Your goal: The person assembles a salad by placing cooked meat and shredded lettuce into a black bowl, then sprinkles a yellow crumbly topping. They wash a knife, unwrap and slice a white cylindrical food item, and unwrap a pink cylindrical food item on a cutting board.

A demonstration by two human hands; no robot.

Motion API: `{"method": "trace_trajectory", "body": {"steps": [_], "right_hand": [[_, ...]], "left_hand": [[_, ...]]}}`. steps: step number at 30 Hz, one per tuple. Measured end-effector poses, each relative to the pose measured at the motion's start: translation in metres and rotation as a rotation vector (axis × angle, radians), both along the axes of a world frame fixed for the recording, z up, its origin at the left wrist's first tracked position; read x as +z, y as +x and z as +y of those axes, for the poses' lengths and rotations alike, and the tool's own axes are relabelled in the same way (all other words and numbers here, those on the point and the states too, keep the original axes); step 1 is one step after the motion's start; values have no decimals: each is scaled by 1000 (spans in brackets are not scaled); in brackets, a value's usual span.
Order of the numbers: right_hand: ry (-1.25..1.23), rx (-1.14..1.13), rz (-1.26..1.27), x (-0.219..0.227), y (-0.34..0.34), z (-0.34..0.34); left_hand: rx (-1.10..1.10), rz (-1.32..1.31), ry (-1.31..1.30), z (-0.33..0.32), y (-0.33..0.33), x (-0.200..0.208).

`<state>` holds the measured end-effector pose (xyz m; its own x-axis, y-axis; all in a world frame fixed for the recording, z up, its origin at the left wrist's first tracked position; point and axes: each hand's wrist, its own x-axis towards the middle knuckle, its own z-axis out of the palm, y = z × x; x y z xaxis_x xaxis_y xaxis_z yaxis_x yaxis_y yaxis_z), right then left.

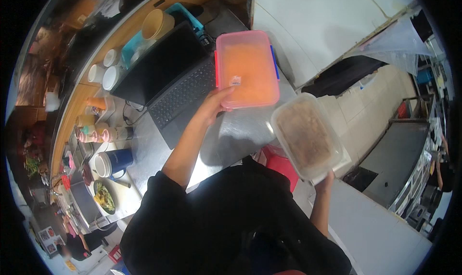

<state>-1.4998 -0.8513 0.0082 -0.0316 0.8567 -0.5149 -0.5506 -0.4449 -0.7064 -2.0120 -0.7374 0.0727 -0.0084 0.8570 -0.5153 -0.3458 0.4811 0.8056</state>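
My left hand (216, 105) grips a pink-lidded food container (248, 63) by its near left corner, thumb on top. Orange contents show through the lid, which has a small white label and red and blue side clips. This container is held above the steel counter (231, 137), beside an open laptop (173, 77). In my right hand (325, 180) is a clear plastic container (308, 135) with brown contents, held at its near end. The fingers of that hand are mostly hidden under it.
Left on the counter stand a blue jug (115, 162), several pink-capped bottles (109, 134) and a plate of food (104, 197). Tubs and a turquoise basket (131, 48) sit behind the laptop. A red stool (281, 166) is below. Other people appear at both edges.
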Motion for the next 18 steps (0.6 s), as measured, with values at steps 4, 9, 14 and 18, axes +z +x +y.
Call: {"method": "trace_trajectory", "body": {"steps": [4, 9, 14, 18], "right_hand": [[103, -41, -50, 49, 23, -31], [198, -170, -21, 92, 12, -19], [257, 17, -348, 60, -44, 50], [206, 128, -230, 49, -101, 74]], "left_hand": [[31, 92, -37, 28, 38, -27], [74, 281, -36, 58, 98, -75], [-165, 794, 345, 23, 91, -103], [-190, 664, 68, -99, 81, -96]]}}
